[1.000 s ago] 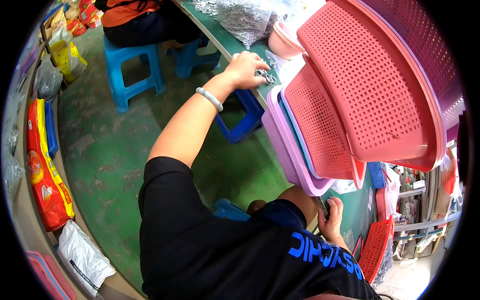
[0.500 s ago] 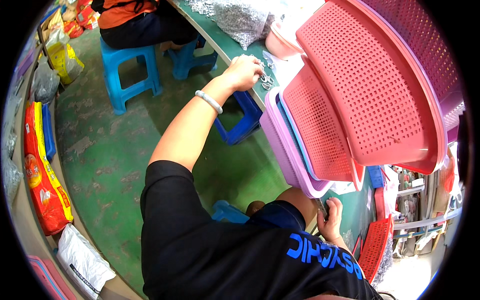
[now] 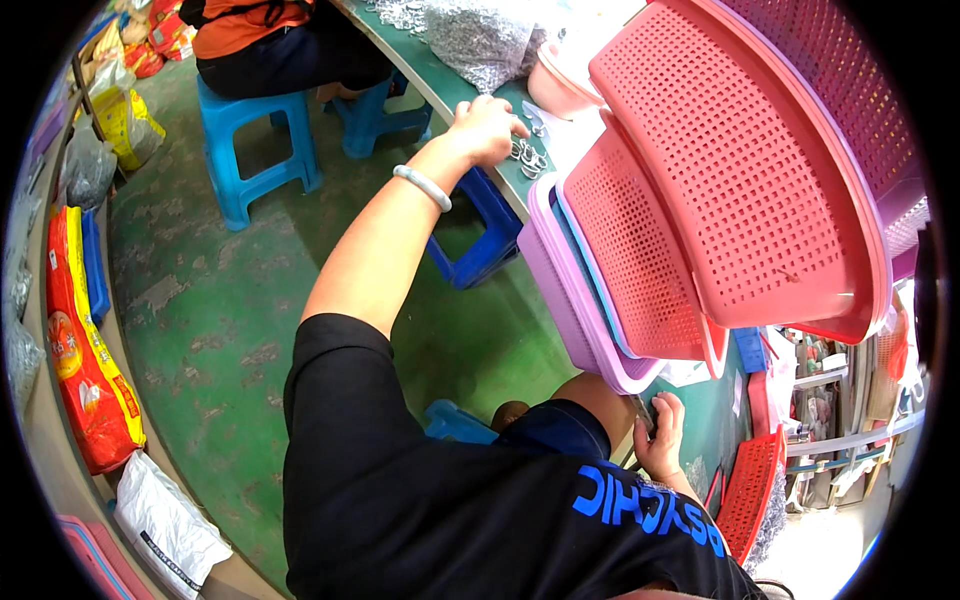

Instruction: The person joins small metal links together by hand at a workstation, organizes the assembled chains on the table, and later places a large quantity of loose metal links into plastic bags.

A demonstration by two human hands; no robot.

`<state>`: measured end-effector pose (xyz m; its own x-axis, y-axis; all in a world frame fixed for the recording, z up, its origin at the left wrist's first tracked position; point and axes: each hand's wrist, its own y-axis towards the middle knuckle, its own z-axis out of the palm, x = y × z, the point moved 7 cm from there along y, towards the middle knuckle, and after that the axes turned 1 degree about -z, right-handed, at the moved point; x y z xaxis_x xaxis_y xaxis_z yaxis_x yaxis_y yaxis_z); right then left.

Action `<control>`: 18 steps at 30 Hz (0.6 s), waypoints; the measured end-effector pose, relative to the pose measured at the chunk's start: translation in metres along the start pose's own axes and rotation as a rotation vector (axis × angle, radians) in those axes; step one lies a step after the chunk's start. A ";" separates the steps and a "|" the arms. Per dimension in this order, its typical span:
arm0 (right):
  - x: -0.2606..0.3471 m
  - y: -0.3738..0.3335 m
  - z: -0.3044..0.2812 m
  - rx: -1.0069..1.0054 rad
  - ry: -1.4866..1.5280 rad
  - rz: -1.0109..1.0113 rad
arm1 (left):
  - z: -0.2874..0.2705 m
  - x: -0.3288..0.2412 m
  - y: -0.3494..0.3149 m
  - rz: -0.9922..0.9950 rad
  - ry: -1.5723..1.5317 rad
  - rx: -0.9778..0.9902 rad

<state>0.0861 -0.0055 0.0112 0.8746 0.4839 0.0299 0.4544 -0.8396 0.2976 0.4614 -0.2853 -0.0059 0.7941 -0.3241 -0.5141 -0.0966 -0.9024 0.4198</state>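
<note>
My left hand (image 3: 487,130), on the bare arm with a pale bangle (image 3: 423,187), hovers palm down over the table edge. Its thumb stands apart from the other fingers, and nothing shows between them. Just beside it, several silvery metal rings or clips (image 3: 528,158) lie loose on the green table. My right hand (image 3: 660,437) is at the lower right, by the table's near side. Its fingers are closed around a narrow, dark metallic object (image 3: 645,412), whose kind I cannot make out. Stacked pink and purple baskets partly cover the table between my hands.
Large pink perforated baskets (image 3: 760,170) and a purple one (image 3: 575,300) rise on the right. A clear bag of small metal parts (image 3: 480,40) and a pink tub (image 3: 562,82) stand beyond. A person sits on a blue stool (image 3: 255,150); a red basket (image 3: 752,490) is at lower right.
My left hand has drawn slightly up and left off the metal pieces, and its thumb now stands apart. My right hand stays in place.
</note>
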 end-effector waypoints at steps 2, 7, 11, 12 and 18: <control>0.002 0.001 -0.001 0.001 0.001 -0.003 | -0.016 0.014 0.009 -0.060 -0.097 -0.098; 0.001 0.001 -0.001 -0.010 0.003 -0.013 | -0.047 0.047 -0.001 -0.254 -0.286 -0.313; 0.002 0.000 -0.001 -0.010 0.006 -0.015 | -0.042 0.049 -0.006 -0.250 -0.281 -0.266; 0.003 0.001 -0.002 -0.008 0.005 -0.017 | -0.037 0.047 -0.007 -0.215 -0.265 -0.275; 0.001 0.001 -0.002 -0.010 0.012 -0.016 | -0.011 -0.006 -0.024 0.126 -0.023 -0.088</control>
<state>0.0869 -0.0052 0.0132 0.8653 0.4999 0.0365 0.4662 -0.8295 0.3076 0.4654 -0.2585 -0.0047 0.7650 -0.4407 -0.4696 -0.1407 -0.8259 0.5459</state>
